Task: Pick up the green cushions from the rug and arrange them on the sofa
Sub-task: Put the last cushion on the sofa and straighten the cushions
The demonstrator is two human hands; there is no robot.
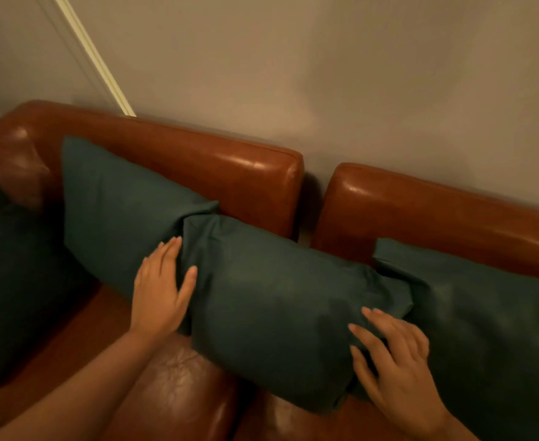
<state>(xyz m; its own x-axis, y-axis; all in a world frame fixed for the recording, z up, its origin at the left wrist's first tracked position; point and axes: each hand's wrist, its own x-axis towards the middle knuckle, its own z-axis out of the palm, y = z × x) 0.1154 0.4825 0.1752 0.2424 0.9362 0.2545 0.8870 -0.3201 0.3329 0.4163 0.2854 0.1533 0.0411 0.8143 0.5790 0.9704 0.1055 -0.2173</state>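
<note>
Head view looks down on a brown leather sofa [230,167] against a plain wall, and every place below is given from the middle green cushion [271,300], the one being handled. That cushion lies tilted against the sofa's backrest, straddling the gap between the two back sections, its lower edge on the seat.

Left hand [161,291] lies flat and open on the cushion's left end, fingers spread, thumb on the fabric, closed on nothing. Right hand [395,361] presses on its lower right corner with fingers loosely curled; whether they pinch the cover or only push it, I cannot tell.

Left of the middle cushion and touching it, a second green cushion [118,205] leans on the backrest, its right corner overlapped. Further left, at the frame's edge, sits a darker green shape [13,281], probably another cushion. Right of the middle cushion, a third green cushion [484,313] leans on the backrest, their corners meeting. The rug is not in view, so I cannot say whether any cushions remain on it.

Risks, as I judge them: the leather looks slick, so the tilted cushion may slide down the seat once both hands lift. Pushing from the left could shove the right neighbour askew, and the overlap on the left may leave the row uneven. A soft corner could also sag into the backrest gap behind it.
</note>
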